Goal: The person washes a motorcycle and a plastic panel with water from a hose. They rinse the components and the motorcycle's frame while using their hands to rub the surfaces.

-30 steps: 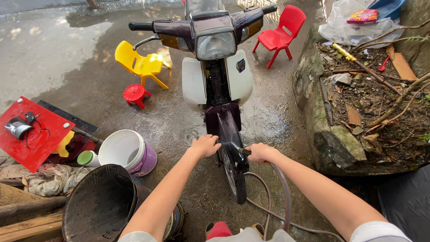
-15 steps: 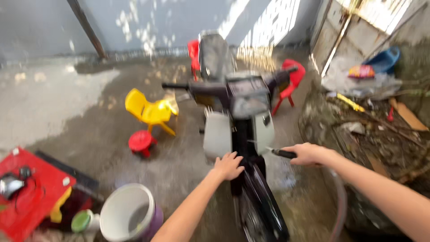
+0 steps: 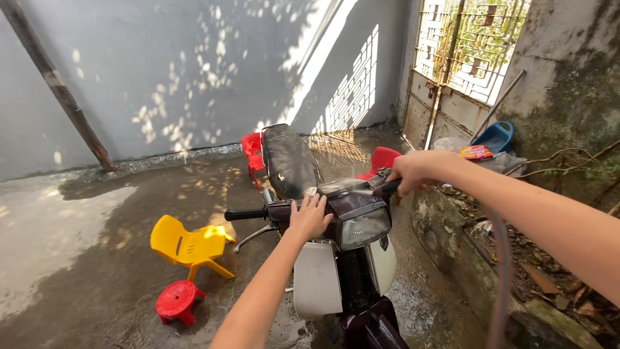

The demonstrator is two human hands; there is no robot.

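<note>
left hand [image 3: 310, 218] lies flat, fingers spread, on the motorbike [image 3: 336, 245] headlight cowl; front wheel cut off at 6 o'clock. right hand [image 3: 413, 171] at 2 o'clock is clenched round a hose nozzle [image 3: 386, 188], mostly hidden; hose [image 3: 502, 278] blurred. red chairs [image 3: 253, 150] partly hidden behind the seat.
</note>
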